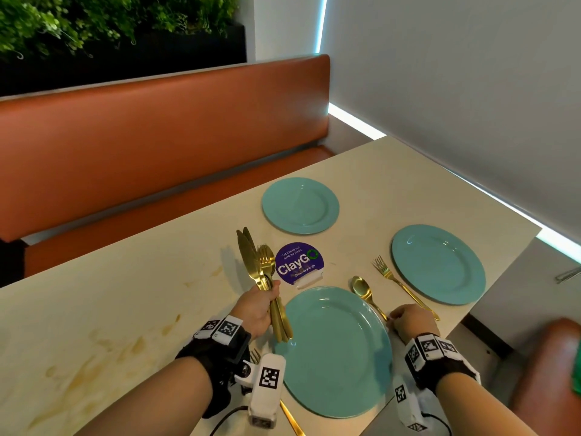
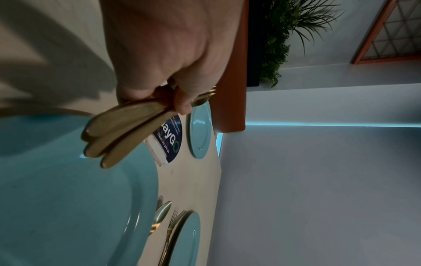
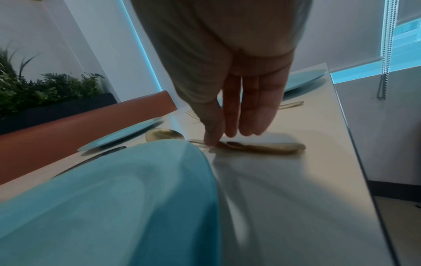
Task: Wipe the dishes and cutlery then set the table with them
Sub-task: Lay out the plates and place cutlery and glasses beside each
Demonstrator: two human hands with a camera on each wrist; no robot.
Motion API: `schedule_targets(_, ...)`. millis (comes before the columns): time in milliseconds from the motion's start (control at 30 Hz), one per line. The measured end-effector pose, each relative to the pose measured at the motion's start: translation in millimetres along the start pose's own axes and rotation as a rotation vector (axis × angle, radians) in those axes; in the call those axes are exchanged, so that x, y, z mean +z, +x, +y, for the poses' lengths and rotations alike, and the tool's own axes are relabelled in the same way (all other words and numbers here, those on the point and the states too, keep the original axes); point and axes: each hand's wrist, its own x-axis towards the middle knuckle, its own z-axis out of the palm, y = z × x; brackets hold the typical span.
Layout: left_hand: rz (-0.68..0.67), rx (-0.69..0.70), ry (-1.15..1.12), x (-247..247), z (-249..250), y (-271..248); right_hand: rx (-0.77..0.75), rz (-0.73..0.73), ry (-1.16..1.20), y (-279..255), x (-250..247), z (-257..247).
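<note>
Mid-frame, the left hand curls its fingers round shiny gold cutlery, while lower right the right hand rests straight fingers on the slim handle of a gold spoon beside a round glossy teal plate on the table.

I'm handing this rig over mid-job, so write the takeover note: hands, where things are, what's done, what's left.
Left hand: grip round a bundle of gold cutlery, held above the table.
Right hand: fingers straight, one tip on the handle of the gold spoon lying right of the near teal plate.
Done: three plates down; fork beside the right plate, second fork left of the near one.
Left: far plate has no cutlery beside it; lay out the bundle. Wiping cannot be judged.
</note>
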Motion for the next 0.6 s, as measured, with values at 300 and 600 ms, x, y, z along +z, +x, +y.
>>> schedule_targets(300, -0.093, 0.024, -0.038, -2, 6, -15, -0.463, 0.028, 0.115, -59, -11, -111)
schedule_targets(600, -0.135, 0.088, 0.094, -13, 17, -23, -0.937, -0.04, -0.073, -87, 6, -179)
